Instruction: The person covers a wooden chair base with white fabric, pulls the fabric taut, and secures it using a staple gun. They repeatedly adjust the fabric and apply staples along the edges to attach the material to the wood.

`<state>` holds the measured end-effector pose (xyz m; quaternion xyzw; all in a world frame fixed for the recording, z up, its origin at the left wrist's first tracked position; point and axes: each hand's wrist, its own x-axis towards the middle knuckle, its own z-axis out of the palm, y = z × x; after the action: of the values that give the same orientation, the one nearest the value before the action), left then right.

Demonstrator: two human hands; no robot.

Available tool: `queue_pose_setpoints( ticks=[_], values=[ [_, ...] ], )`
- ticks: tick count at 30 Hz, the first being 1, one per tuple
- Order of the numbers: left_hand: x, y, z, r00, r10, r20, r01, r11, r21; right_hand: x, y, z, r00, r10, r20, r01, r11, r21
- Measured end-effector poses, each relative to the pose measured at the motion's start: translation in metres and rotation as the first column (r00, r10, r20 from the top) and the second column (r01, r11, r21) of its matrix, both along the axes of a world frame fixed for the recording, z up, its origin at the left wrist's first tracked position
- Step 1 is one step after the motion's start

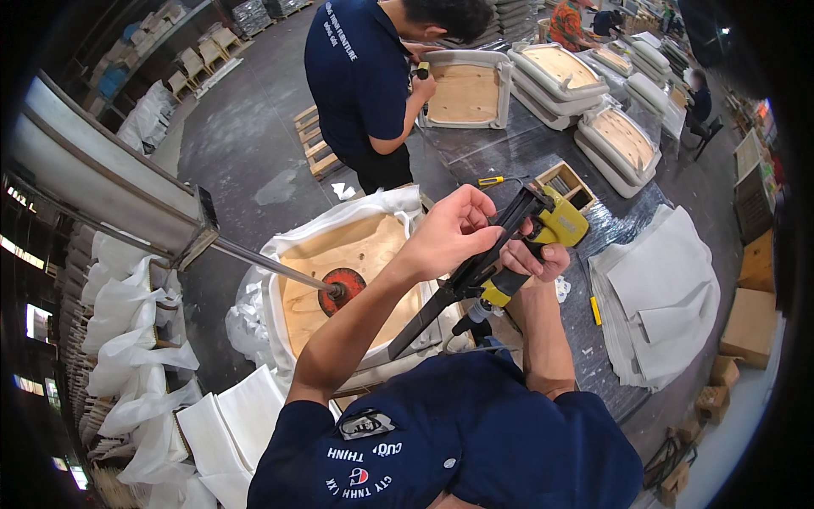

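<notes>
My right hand (532,259) grips the handle of a yellow and black pneumatic staple gun (555,222), held up in front of me. My left hand (451,231) rests on the gun's long black magazine (458,284), fingers pinched at its upper end. Below the hands lies a chair seat (356,254) with a plywood underside and white fabric wrapped round its edge. A metal press rod with a red round pad (339,287) pushes down on the plywood.
A person in a dark blue shirt (360,76) works on another seat (465,92) across the dark table (526,153). More upholstered seats (619,140), a small box of staples (561,182), a stack of white fabric pieces (661,297) and cardboard boxes (750,322) lie around.
</notes>
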<state>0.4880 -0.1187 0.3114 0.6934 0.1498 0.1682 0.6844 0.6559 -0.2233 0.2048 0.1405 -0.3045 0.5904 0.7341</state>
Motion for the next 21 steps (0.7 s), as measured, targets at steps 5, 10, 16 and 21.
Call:
queue_pose_setpoints(
  ticks=[5, 10, 16, 21],
  values=[
    [0.005, 0.003, -0.013, 0.997, -0.014, 0.076, 0.017, 0.999, -0.040, 0.001, 0.000, -0.002, 0.997, -0.005, -0.072, 0.004, 1.000, -0.008],
    [-0.036, 0.017, -0.061, 0.978, 0.150, 0.144, -0.121, 0.974, -0.193, 0.028, -0.012, -0.007, 0.980, -0.094, -0.176, 0.100, 0.995, 0.027],
    [-0.088, -0.032, -0.108, 0.978, 0.111, 0.176, -0.025, 0.902, -0.430, 0.051, -0.029, -0.025, 0.956, -0.250, -0.153, 0.237, 0.967, -0.097],
    [-0.073, -0.039, -0.087, 0.962, 0.153, 0.227, -0.076, 0.946, -0.316, 0.040, -0.022, -0.042, 0.990, -0.137, -0.036, 0.130, 0.981, -0.143]
  ],
)
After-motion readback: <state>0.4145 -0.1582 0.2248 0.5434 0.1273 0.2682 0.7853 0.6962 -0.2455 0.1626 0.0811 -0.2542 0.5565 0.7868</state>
